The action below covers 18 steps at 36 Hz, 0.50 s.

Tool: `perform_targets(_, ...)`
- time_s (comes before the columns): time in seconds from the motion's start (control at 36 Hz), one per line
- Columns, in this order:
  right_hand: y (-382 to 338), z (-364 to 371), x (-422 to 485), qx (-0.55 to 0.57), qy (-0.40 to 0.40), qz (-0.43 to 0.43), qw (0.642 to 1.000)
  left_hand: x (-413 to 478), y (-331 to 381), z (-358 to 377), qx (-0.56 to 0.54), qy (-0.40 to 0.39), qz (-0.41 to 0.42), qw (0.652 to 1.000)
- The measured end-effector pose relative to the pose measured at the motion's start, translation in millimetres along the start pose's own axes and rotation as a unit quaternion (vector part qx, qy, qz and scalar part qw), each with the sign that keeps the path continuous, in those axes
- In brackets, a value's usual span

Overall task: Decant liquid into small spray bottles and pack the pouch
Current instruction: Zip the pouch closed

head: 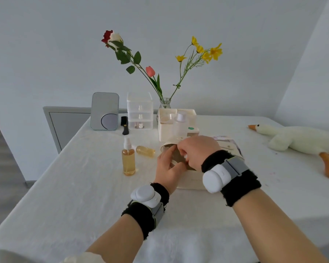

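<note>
**Pouch [191, 180] held at its mouth by both hands**

Cloth of the pouch is cream, plain and soft. It lies near the middle of the table [84, 186], on the white tablecloth, with its mouth turned away from the person. The mouth is pulled into a round opening, and the inside looks darker, a grey-brown colour. A flap with a small metal snap stands up behind the opening.

The left hand [167, 168] holds the near-left edge of the mouth, with the thumb on one side and the curled fingers at the rim. The right hand [196, 150] comes from above with its fingers bent down, and it pinches the far edge of the mouth. What is inside the pouch I cannot tell, because the hands cover it. Each wrist has a black wristband with a white device on it.

Just left of the pouch the tall spray bottle [128, 158] stands upright. It is clear, filled with amber liquid, with a white spray head. Between it and the pouch, a little further back, the small bottle [145, 150] lies on its side, also with amber liquid inside.

Behind the pouch stands a cream organiser box [165, 133], and further back are a clear drawer unit [140, 111], a mirror [104, 111], a black comb [124, 126] and a glass vase [164, 103] with flowers. A toy goose [296, 141] lies at the right side of the table
</note>
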State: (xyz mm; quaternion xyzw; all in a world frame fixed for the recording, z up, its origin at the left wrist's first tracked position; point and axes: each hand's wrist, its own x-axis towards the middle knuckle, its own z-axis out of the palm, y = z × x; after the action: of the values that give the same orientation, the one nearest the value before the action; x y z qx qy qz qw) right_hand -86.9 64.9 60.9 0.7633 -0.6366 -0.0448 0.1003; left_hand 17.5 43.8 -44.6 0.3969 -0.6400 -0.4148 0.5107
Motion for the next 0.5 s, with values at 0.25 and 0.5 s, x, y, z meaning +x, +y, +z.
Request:
perform_targets(0.25, 13, 28, 7, 0.070, -0.022, 0.074, 0.995, -1, 3, -1, -0.018, -0.012, -0.022, 1.000)
perform_targets(0.5, 10, 5, 1, 0.161, 0.022, 0.084, 0.983, -1, 1, 1, -0.020, -0.010, -0.012, 1.000)
